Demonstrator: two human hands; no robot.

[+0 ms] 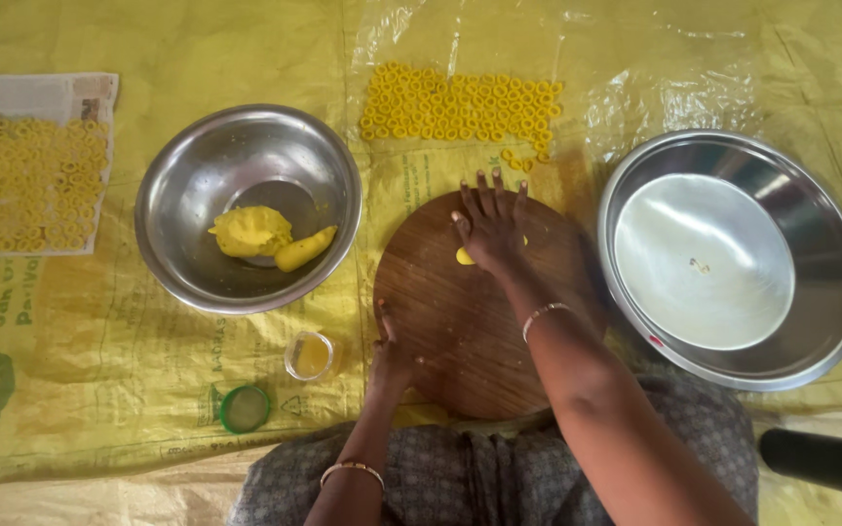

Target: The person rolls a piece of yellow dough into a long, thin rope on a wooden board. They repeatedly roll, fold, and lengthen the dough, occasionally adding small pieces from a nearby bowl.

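A round brown wooden board [460, 336] lies on a yellow sheet in front of me. My right hand [489, 224] presses flat, fingers spread, on a small piece of yellow dough [464, 257] at the board's far side. My left hand [390, 362] rests on the board's near left edge, holding it. Rows of small yellow dough rings [460, 103] lie on clear plastic beyond the board.
A steel bowl [197, 185] at the left holds a lump of yellow dough [249, 231] and a dough roll [305, 248]. A large steel basin [821, 224] stands at the right. A small glass of oil [310, 355] and a green lid [244, 408] sit near my left hand. More rings [21, 180] lie on newspaper far left.
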